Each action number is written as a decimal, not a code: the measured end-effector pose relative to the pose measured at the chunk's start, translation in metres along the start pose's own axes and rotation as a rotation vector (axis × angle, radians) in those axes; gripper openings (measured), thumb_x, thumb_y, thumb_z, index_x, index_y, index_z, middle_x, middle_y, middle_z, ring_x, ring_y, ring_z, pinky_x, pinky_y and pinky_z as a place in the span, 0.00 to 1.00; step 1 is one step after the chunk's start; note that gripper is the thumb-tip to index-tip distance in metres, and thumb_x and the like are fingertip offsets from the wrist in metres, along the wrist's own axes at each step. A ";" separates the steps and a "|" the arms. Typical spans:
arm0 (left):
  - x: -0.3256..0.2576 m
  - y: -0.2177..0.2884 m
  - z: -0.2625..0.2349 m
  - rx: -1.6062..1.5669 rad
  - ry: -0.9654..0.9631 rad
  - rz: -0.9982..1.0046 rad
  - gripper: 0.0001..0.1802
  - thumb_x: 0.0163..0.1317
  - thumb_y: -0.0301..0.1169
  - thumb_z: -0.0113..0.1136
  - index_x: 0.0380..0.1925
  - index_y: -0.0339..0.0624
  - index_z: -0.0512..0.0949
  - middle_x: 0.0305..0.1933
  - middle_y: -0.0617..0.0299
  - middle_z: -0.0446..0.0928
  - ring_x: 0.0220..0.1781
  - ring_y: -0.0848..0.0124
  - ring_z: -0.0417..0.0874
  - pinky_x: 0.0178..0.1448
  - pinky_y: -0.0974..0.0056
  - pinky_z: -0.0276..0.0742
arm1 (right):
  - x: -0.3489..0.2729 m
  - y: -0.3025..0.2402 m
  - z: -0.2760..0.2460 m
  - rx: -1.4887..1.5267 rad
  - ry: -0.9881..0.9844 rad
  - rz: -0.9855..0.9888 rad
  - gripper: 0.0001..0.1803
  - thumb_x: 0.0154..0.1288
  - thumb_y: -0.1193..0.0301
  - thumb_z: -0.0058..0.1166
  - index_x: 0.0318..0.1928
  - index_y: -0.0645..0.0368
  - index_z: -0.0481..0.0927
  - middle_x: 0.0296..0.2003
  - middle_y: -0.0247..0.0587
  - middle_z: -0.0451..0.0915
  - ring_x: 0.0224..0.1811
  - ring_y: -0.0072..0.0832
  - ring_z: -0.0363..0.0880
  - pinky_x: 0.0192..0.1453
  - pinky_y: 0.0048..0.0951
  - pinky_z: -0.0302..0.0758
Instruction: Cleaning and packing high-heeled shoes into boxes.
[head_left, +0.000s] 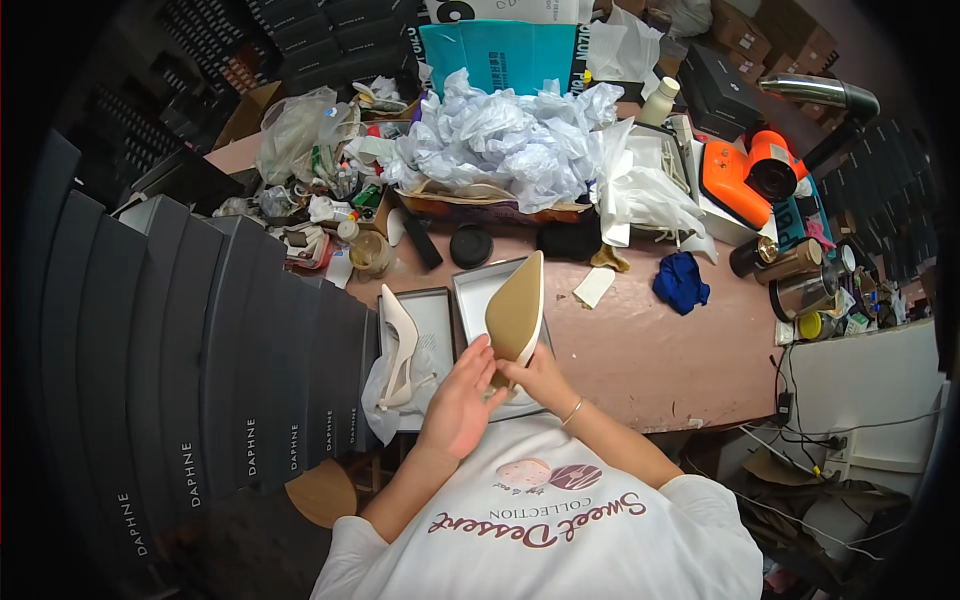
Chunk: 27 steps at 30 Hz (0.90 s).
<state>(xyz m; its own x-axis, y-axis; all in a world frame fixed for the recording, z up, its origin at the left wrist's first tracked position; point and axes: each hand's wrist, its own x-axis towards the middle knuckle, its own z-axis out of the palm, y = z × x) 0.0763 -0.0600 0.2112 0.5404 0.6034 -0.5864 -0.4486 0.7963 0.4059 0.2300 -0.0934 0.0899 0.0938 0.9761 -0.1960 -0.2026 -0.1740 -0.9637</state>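
A white pointed-toe high heel (pixel 515 310) is tipped toe-up over the table, its tan sole facing me. My right hand (pixel 540 380) grips it near the heel end, thumb across the sole side. Beside it my left hand (pixel 462 395) is open, fingers stretched out with their tips at the shoe's left edge. The held shoe's heel is mostly hidden behind my hands. To the left, the matching high heel (pixel 402 350) lies on its side in a grey shoe box (pixel 437 318) with white tissue paper (pixel 379 395). The other box half (pixel 473 282) sits under the held shoe.
Dark shoe boxes (pixel 190 330) stand in a tall row at the left. Crumpled white paper (pixel 510 140) fills a box at the back. A blue cloth (pixel 681 282), a white card (pixel 594 287), an orange device (pixel 735 185) and a glass jar (pixel 370 255) lie around the pinkish table (pixel 650 370).
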 end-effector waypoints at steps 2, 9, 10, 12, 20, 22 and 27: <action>0.002 0.012 -0.023 0.186 0.019 0.257 0.39 0.61 0.30 0.58 0.69 0.35 0.50 0.68 0.47 0.59 0.69 0.60 0.61 0.70 0.60 0.57 | 0.008 0.003 -0.008 0.014 0.120 0.117 0.22 0.54 0.75 0.57 0.51 0.64 0.72 0.41 0.36 0.78 0.44 0.23 0.76 0.48 0.25 0.73; 0.100 0.044 -0.236 1.713 0.699 0.477 0.38 0.49 0.36 0.63 0.61 0.32 0.64 0.62 0.38 0.64 0.63 0.46 0.66 0.66 0.52 0.63 | 0.006 -0.017 -0.040 0.664 -0.083 0.265 0.25 0.55 0.73 0.56 0.55 0.59 0.69 0.47 0.37 0.75 0.49 0.28 0.75 0.57 0.34 0.73; 0.104 0.045 -0.237 1.740 0.689 0.411 0.39 0.47 0.37 0.64 0.60 0.33 0.65 0.63 0.38 0.63 0.63 0.44 0.66 0.66 0.51 0.63 | 0.005 -0.016 -0.038 0.671 -0.085 0.260 0.26 0.55 0.73 0.56 0.56 0.59 0.68 0.48 0.38 0.74 0.50 0.28 0.75 0.58 0.34 0.72; 0.108 0.038 -0.240 1.857 0.665 0.470 0.39 0.45 0.37 0.64 0.59 0.35 0.67 0.63 0.38 0.61 0.61 0.43 0.67 0.64 0.50 0.65 | 0.003 -0.011 -0.037 0.662 -0.085 0.252 0.30 0.54 0.70 0.57 0.59 0.58 0.66 0.51 0.39 0.73 0.52 0.30 0.74 0.59 0.36 0.73; 0.111 0.039 -0.219 1.813 0.728 0.328 0.24 0.45 0.37 0.66 0.43 0.36 0.79 0.62 0.43 0.66 0.62 0.44 0.68 0.62 0.50 0.67 | 0.000 -0.011 -0.032 0.594 -0.165 0.219 0.37 0.50 0.65 0.61 0.62 0.58 0.63 0.54 0.40 0.72 0.56 0.31 0.72 0.60 0.38 0.72; 0.111 0.047 -0.236 1.699 0.606 0.468 0.22 0.45 0.36 0.68 0.40 0.35 0.80 0.60 0.44 0.69 0.61 0.47 0.69 0.62 0.50 0.67 | -0.002 -0.008 -0.033 0.575 -0.144 0.196 0.36 0.51 0.67 0.61 0.62 0.59 0.63 0.53 0.39 0.72 0.56 0.29 0.72 0.60 0.36 0.71; 0.047 0.060 -0.162 1.076 0.256 0.431 0.15 0.50 0.28 0.69 0.38 0.34 0.80 0.43 0.59 0.80 0.46 0.72 0.80 0.52 0.64 0.74 | -0.011 -0.010 -0.032 0.410 -0.123 0.230 0.28 0.54 0.75 0.59 0.57 0.61 0.69 0.50 0.34 0.73 0.53 0.23 0.71 0.61 0.29 0.67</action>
<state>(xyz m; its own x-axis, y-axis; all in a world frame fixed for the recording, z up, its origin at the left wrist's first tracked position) -0.0406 0.0092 0.0945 0.2785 0.9016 -0.3309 0.3367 0.2310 0.9128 0.2616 -0.1069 0.0957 -0.1094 0.9309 -0.3484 -0.5743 -0.3453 -0.7423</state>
